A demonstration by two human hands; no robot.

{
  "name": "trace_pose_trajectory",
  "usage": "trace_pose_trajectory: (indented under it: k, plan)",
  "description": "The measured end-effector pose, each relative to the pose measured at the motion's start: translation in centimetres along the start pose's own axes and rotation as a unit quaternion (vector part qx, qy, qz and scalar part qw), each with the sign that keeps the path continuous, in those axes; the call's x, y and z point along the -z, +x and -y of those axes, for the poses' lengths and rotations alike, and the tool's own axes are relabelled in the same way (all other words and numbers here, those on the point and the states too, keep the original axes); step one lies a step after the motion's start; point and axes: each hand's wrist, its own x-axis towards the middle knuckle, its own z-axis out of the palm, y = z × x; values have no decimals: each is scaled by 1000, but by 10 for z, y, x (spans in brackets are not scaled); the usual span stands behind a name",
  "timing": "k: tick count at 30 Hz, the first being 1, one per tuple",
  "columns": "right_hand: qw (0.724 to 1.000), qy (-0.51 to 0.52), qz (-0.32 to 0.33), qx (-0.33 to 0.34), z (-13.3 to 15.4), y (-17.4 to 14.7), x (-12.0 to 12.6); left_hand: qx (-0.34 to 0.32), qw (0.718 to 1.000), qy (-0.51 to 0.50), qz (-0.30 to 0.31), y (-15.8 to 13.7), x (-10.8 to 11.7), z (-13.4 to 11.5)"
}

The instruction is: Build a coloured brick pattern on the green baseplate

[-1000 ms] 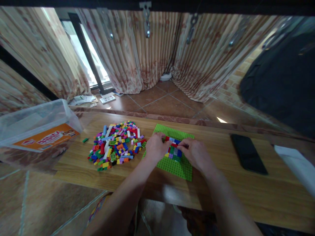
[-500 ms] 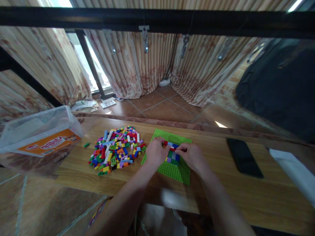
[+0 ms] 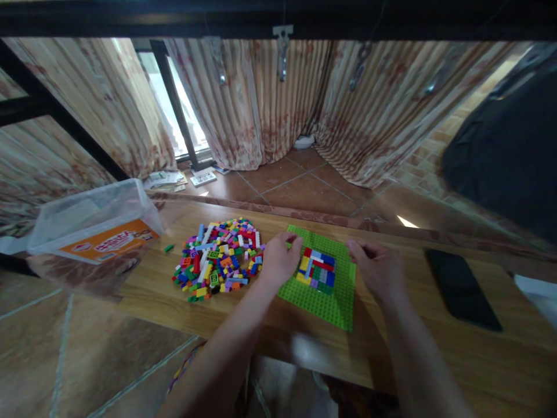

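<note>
A green studded baseplate point(image 3: 343, 310) lies on the wooden table, bearing a compact block of toy bricks point(image 3: 319, 271) in red, blue, yellow, green and light tones. My left hand point(image 3: 282, 260) hovers over the plate's left edge, fingers curled and thumb close to the index finger. Over the right edge is my right hand point(image 3: 378, 267), thumb and index finger drawn together. Whether either hand has a small brick in it cannot be made out. Both are apart from the brick block. Left of the plate spreads a pile of loose colourful bricks point(image 3: 217, 261).
A clear plastic bin point(image 3: 98, 223) with an orange label stands at the table's left end, near a lone green brick point(image 3: 169, 248). To the right lie a dark phone point(image 3: 462, 288) and something white point(image 3: 537, 299). A black bar point(image 3: 174, 20) crosses the top.
My hands have come off the brick block and moved apart, the right one further right, uncovering the bricks. The whole view has shifted slightly.
</note>
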Motion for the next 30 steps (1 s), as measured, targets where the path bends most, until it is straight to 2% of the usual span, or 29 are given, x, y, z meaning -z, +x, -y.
trace_pose_trajectory:
  k: [5,8,11,15,21,25,30]
  plan:
    - [996,-5,71,53,23,-16,-28,-5,991,-94,-96,8,27,9]
    - [984,-17,127,122,34,-24,-47,30,979,-137,-150,11,47,16]
    - [966,-50,179,180,42,-31,-64,56,966,-183,-175,13,61,24]
    - [946,-111,208,224,49,-37,-84,66,956,-217,-184,12,69,30]
    - [929,-166,223,245,55,-44,-107,69,962,-197,-175,11,78,35]
    - [928,-168,229,242,55,-47,-118,67,963,-205,-165,10,82,38]
    - [932,-162,226,232,58,-49,-120,69,960,-212,-169,11,85,43]
